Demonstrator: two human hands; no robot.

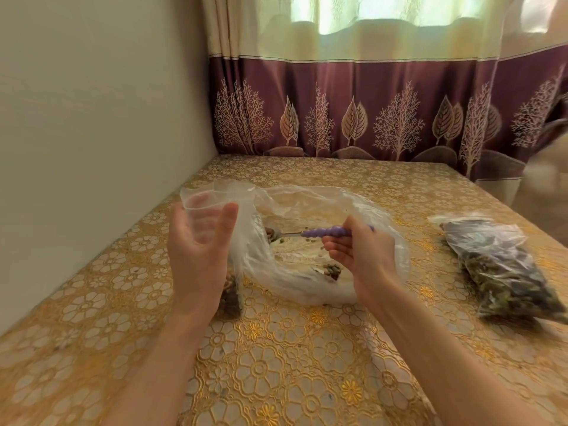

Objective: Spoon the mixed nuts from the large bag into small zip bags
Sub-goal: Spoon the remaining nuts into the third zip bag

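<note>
The large clear bag (310, 207) lies open in the middle of the table, with only a few nuts (332, 270) left inside. My right hand (359, 250) grips a spoon with a purple handle (325, 232); its metal bowl reaches left into the large bag and carries some nuts. My left hand (199, 247) holds a small zip bag (215, 204) upright by its mouth, thumb and fingers spreading it. Nuts sit at that small bag's bottom (232, 292), beside my left wrist.
Filled small bags of nuts (504, 269) lie at the table's right. The table (276, 364) has a gold floral cover. A wall runs along the left side, and a maroon curtain (368, 112) hangs at the back.
</note>
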